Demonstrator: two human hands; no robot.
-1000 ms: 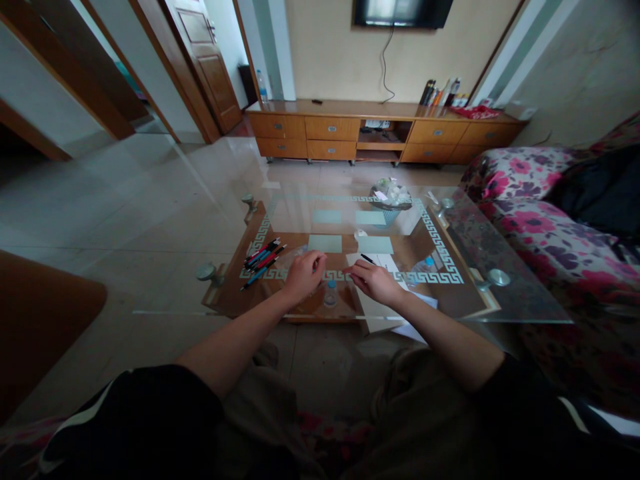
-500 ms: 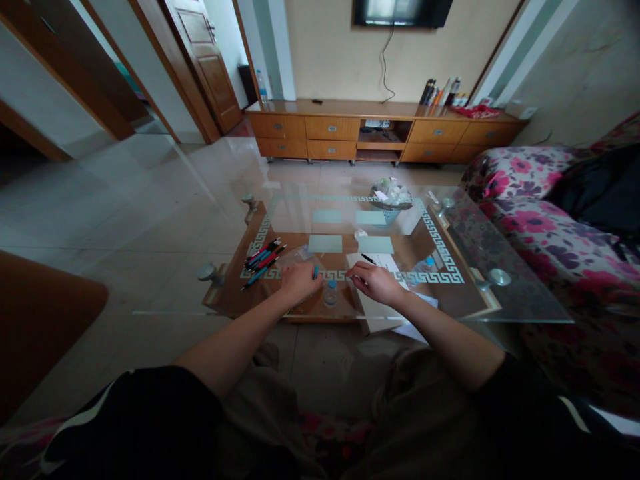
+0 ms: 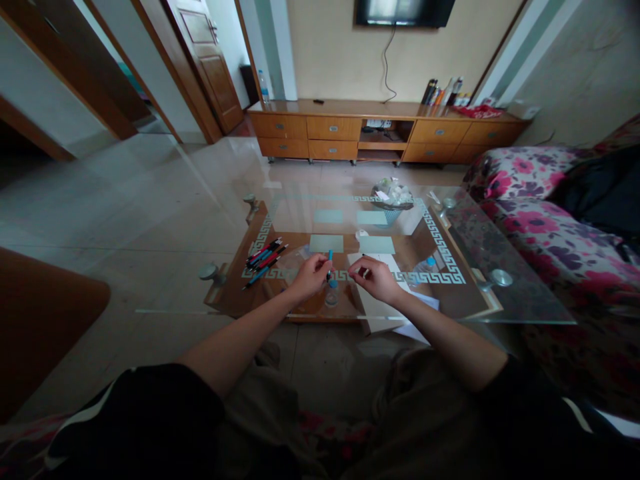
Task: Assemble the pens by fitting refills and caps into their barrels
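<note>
Above the glass table, my left hand (image 3: 313,273) is closed in a pinch on a blue pen (image 3: 330,255), which points upward. My right hand (image 3: 376,277) is curled beside it, a short gap away. A dark tip of a black pen (image 3: 363,255) shows above its fingers; most of that pen is hidden. To the left of my left hand lies a loose pile of red, blue and black pens (image 3: 265,257). Beneath my hands, a small clear bottle with a blue cap (image 3: 331,295) appears through the glass.
The glass tabletop (image 3: 520,293) has a shelf below with a white box (image 3: 380,310), papers (image 3: 417,328) and another bottle (image 3: 427,265). Past the far edge stands a filled waste basket (image 3: 393,200). A floral sofa (image 3: 540,233) is at the right, a TV cabinet (image 3: 333,127) at the back.
My left hand has risen and moved right, turning the blue pen upright closer to my right hand. The black pen in my right hand has tilted and shows less.
</note>
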